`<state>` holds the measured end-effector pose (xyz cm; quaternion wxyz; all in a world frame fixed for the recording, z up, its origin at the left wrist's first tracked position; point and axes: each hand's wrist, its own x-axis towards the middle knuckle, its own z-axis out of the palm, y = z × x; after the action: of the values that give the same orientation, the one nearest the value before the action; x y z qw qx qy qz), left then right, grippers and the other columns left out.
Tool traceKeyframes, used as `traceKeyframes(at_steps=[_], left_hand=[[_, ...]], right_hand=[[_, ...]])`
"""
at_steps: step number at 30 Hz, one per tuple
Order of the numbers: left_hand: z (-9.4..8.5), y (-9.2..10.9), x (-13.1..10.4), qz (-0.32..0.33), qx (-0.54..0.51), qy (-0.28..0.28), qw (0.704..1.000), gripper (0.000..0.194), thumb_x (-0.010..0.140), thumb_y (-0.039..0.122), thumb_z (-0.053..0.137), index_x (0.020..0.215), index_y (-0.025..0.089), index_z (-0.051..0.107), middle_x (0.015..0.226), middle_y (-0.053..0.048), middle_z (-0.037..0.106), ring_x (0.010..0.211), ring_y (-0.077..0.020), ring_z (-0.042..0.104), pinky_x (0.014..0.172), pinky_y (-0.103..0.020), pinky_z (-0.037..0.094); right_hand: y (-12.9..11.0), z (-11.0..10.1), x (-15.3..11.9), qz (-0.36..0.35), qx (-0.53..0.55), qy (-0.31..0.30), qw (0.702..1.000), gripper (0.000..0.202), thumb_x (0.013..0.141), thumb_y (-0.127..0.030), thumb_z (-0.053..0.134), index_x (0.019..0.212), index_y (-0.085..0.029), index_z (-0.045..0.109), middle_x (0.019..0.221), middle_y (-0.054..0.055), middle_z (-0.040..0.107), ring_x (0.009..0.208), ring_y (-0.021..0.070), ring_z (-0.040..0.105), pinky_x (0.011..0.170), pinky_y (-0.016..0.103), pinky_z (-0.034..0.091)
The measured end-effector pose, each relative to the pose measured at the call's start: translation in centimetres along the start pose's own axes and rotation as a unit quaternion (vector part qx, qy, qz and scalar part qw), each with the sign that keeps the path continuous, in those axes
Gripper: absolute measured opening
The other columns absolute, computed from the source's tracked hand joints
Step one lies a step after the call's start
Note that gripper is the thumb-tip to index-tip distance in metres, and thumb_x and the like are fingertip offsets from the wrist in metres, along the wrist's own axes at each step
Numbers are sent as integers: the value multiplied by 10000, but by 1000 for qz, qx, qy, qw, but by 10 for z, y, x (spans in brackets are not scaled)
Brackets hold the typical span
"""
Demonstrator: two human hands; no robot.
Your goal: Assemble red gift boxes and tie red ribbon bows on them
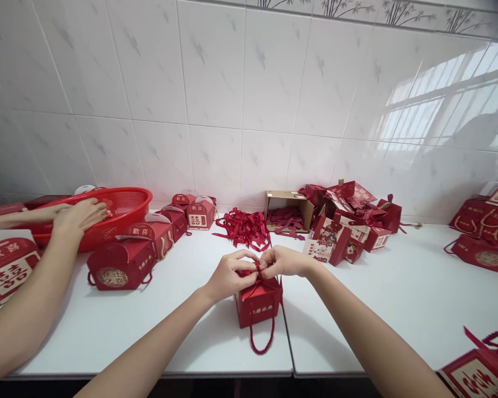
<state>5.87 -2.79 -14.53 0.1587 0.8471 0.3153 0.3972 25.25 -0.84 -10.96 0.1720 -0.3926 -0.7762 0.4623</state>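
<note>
A small red gift box [257, 305] with gold lettering stands in front of me, near the table's front edge. Its dark red cord handle [262, 351] hangs down the near side. On top of the box, a red ribbon [259, 271] is pinched between the fingers of both hands. My left hand [232, 275] grips it from the left, fingers curled. From the right, my right hand [283, 262] closes thumb and fingers on the same ribbon. The exact form of the ribbon between the fingertips is partly hidden.
Behind lie a pile of red ribbons [249, 226] and an open cardboard box [290, 213]. Folded cartons [336, 232] are heaped to its right. At left, another person's hands [81, 215] reach into a red basket [136, 202] among finished boxes [122, 264]. More boxes [483, 251] stand far right.
</note>
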Motion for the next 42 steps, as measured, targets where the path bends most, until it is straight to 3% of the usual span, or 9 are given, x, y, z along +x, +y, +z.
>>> traceKeyframes(at_steps=[4,13,19,25,31,37,42], left_hand=[[2,0,0,-18,-5,21,1000,189,707,101,570,645,193,723,904,-45,692,712,-134,621,676,-249,500],[-2,5,1,-50,-18,-6,999,178,670,118,574,648,196,732,845,-30,685,623,-105,572,566,-213,461],[-14,3,-5,-101,-27,-19,994,151,673,133,563,661,185,704,878,-40,689,624,-109,566,566,-218,461],[-30,6,-1,-167,-56,-52,983,126,709,210,521,629,183,614,1159,-77,626,1061,-224,580,882,-332,484],[-25,10,3,-206,-92,-104,969,259,830,279,412,683,186,603,1291,-69,581,1091,-215,589,889,-342,499],[-33,-1,-1,-189,-46,-112,975,269,811,387,561,609,217,609,1281,-27,591,1330,-285,316,1083,-507,285],[-32,-5,-3,-195,-54,-94,975,262,841,399,529,675,220,622,1324,-42,559,1257,-254,452,1038,-436,371]], right_hand=[[0,3,-2,-7,-7,12,1000,62,597,-208,567,558,-166,543,569,-60,441,549,75,333,494,217,249],[-3,5,-3,-11,-61,18,998,69,578,-178,556,509,-168,558,512,-57,453,488,65,323,448,213,246],[-2,2,-12,-12,-123,74,989,96,557,-134,576,471,-176,583,494,-41,492,441,71,375,410,211,282],[3,4,-22,-46,-181,153,970,81,581,-126,604,537,-182,566,699,0,550,580,110,474,511,229,372],[8,18,-21,-72,-228,226,944,81,734,-170,542,656,-189,536,854,37,539,837,179,526,766,326,426],[15,21,-32,-72,-289,264,917,80,692,-139,591,654,-186,538,963,69,573,945,247,507,831,427,372],[19,28,-31,-70,-299,313,899,106,759,-182,563,654,-189,562,1034,80,578,1028,254,505,885,448,348]])
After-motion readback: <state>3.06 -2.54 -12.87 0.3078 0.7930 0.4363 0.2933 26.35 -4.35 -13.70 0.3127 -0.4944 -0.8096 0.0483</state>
